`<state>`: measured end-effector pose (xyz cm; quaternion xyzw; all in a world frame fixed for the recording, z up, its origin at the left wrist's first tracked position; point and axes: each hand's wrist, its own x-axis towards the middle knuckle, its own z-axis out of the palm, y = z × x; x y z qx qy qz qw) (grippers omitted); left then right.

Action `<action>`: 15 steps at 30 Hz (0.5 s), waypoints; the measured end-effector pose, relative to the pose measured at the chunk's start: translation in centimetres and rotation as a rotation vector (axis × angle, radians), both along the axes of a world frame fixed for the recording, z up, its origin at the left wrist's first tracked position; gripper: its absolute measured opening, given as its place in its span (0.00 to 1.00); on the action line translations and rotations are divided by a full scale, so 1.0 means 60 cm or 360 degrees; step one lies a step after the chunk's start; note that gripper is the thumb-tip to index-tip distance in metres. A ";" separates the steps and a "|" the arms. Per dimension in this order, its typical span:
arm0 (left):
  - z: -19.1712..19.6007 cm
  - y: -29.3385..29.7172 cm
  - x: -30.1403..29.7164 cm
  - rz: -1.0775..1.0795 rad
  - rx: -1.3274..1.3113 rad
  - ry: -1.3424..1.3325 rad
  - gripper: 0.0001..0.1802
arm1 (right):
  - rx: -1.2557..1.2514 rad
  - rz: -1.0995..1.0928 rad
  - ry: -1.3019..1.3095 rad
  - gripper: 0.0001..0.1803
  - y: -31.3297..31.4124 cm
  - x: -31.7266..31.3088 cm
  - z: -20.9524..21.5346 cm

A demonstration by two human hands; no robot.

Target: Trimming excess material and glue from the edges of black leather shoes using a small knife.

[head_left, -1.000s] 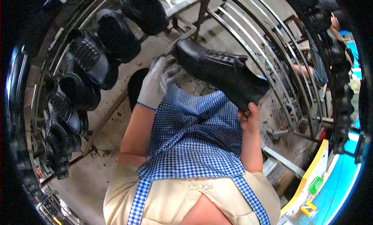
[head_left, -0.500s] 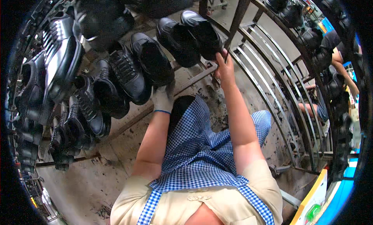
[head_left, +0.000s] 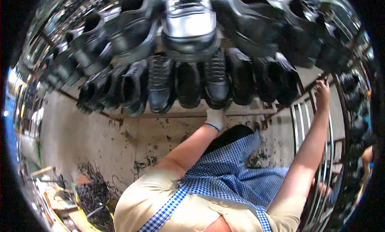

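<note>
My left hand (head_left: 215,117), in a white glove with a blue cuff, reaches up under the lower row of shoes. It is directly below the toe of a black lace-up shoe (head_left: 217,87); its fingers are hidden there. Over to the right, my bare right hand (head_left: 322,95) is at the end of the shoe rack, its fingers bent around the dark metal frame (head_left: 311,86). Beside the lace-up stand a black slip-on shoe (head_left: 188,85) and another black laced shoe (head_left: 161,87).
An upper row of black shoes, with a shiny laced shoe (head_left: 190,25) in its middle, is close above. Silvery rack bars (head_left: 308,116) run beside my right arm. Dark stringy scraps (head_left: 94,196) are heaped at lower left, and bits litter the floor (head_left: 108,144).
The view has swung so that the shoe rows run across the front. My hands are farther apart, the right one now out at the right. My left hand stays beneath the lower shoes.
</note>
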<state>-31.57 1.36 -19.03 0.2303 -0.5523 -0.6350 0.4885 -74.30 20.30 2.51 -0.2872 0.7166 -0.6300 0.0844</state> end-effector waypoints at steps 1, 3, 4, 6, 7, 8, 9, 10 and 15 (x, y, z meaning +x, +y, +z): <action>-0.020 -0.015 0.025 -0.0370 0.0439 0.0794 0.23 | -0.0126 -0.0012 -0.0424 0.18 -0.039 0.017 0.017; 0.068 -0.007 0.032 -0.0314 0.0717 0.0121 0.22 | -0.0054 -0.0077 -0.0343 0.16 -0.009 0.013 0.030; 0.110 -0.004 0.028 -0.0296 0.0961 -0.0549 0.21 | -0.0118 -0.0096 -0.0238 0.19 0.008 -0.008 0.020; 0.024 -0.044 0.068 -0.0405 0.0773 -0.0180 0.21 | -0.0140 -0.0004 -0.0203 0.21 -0.035 0.001 0.017; -0.013 -0.054 0.084 -0.0551 0.0581 0.0162 0.21 | 0.0033 0.0023 -0.0241 0.21 -0.058 0.022 0.019; 0.018 -0.035 0.071 -0.0438 0.0515 0.0432 0.21 | -0.0039 0.0047 -0.0135 0.21 -0.044 0.011 0.009; 0.051 -0.031 0.069 -0.0486 0.0535 0.0433 0.21 | -0.0107 0.0070 -0.0029 0.21 -0.034 -0.003 0.000; 0.090 -0.038 0.086 -0.0483 0.1097 0.0697 0.21 | 0.0019 -0.0021 -0.0097 0.21 -0.036 0.014 0.011; 0.100 -0.074 0.148 -0.0397 0.1732 0.0925 0.21 | -0.0095 0.0115 -0.0099 0.22 -0.071 0.056 -0.025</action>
